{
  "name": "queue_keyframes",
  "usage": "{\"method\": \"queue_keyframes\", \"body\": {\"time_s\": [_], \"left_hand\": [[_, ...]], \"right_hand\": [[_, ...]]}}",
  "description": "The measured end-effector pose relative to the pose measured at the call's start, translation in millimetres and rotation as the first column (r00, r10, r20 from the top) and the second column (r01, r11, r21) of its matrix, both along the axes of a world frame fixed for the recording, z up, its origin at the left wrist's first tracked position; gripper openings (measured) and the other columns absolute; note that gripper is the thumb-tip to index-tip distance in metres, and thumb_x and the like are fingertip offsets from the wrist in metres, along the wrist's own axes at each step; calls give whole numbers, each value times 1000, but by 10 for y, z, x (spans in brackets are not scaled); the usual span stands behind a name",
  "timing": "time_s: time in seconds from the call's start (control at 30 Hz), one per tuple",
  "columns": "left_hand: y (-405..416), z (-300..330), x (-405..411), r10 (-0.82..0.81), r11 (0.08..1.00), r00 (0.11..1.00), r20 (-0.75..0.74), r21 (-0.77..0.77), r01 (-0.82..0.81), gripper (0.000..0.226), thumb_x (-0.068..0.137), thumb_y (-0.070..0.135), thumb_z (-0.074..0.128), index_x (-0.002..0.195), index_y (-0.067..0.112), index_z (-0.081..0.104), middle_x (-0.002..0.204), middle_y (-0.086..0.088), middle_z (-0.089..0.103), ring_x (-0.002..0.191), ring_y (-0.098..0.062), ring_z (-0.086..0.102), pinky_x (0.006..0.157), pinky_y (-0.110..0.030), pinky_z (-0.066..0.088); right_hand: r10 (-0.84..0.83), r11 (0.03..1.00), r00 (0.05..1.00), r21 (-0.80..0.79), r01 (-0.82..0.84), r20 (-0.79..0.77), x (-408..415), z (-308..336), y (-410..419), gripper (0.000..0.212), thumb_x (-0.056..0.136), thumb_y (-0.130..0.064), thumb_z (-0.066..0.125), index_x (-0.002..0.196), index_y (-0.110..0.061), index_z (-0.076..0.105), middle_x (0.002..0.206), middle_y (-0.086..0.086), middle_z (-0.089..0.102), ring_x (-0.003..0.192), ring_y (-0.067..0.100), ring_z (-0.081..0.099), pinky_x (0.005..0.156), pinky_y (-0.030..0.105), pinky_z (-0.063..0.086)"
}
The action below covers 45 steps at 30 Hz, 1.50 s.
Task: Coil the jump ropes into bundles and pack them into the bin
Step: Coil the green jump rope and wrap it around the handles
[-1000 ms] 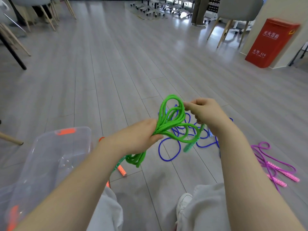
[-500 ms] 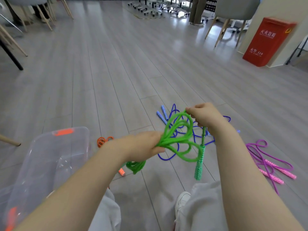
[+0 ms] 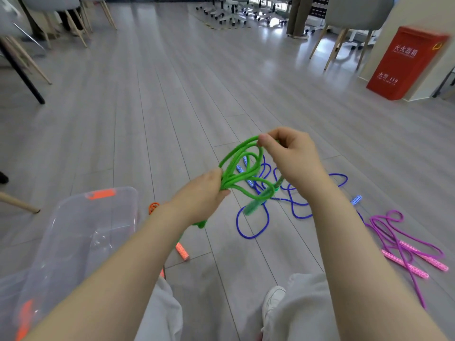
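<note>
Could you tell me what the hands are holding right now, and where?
Green jump rope: left hand grips the gathered loops; right hand pinches a top loop.

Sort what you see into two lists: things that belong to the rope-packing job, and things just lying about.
Job: green rope, held by left hand and right hand; blue rope; purple rope; orange rope; bin.

Lying about: red box; chairs; table leg.
</note>
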<state>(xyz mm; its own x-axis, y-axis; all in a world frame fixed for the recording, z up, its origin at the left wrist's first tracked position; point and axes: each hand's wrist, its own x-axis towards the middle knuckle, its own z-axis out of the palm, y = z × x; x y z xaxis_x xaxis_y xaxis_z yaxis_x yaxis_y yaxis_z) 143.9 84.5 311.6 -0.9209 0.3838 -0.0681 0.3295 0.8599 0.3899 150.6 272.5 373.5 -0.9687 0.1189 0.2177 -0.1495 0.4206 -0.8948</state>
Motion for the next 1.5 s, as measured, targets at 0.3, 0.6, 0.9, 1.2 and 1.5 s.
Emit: {"method": "queue_keyframes", "body": {"time_s": [0.3, 0.6, 0.9, 1.2, 1.5], "left_hand": [[-6, 66, -25, 110, 942, 969, 220, 287, -173, 51, 94, 32, 60, 135, 22, 31, 85, -6, 67, 71, -15, 65, 65, -30, 52], [38, -148, -100, 65, 984, 994, 89, -172, -49, 30, 97, 37, 52, 111, 11, 49, 106, -9, 62, 100, -31, 60, 77, -34, 44], [117, -296, -99, 83, 916, 988, -130, -380, -127, 34, 99, 27, 48, 125, 6, 38, 119, -11, 63, 107, -33, 62, 75, -34, 43], [-353, 104, -275, 257, 915, 948, 185, 269, -301, 29, 93, 36, 61, 106, 13, 51, 89, -8, 61, 80, -25, 59, 65, -32, 43], [-202, 350, 176, -226, 959, 932, 283, 233, 162, 13, 90, 29, 63, 94, 31, 50, 80, 4, 60, 69, -12, 57, 68, -35, 51]], "right_hand": [[-70, 995, 997, -66, 71, 20, 2, 13, 24, 23, 94, -26, 61, 72, -23, 67, 45, -14, 42, 46, 5, 34, 50, 20, 31], [19, 998, 997, -59, -15, 79, 58, -67, -201, 22, 92, -28, 63, 79, -12, 70, 53, -8, 46, 45, 6, 33, 52, 24, 30], [336, 938, 896, -195, -288, 291, 140, 5, -41, 21, 94, -21, 61, 84, -6, 71, 59, -4, 45, 49, 9, 34, 46, 19, 28], [751, 570, 314, -331, -752, 581, 206, -131, 165, 17, 95, -14, 57, 96, -8, 73, 57, -2, 43, 52, 12, 25, 47, 21, 19], [363, 765, 477, 36, -643, 800, 82, -563, 141, 10, 91, -15, 61, 83, -14, 67, 64, -2, 45, 54, 11, 35, 47, 20, 28]]}}
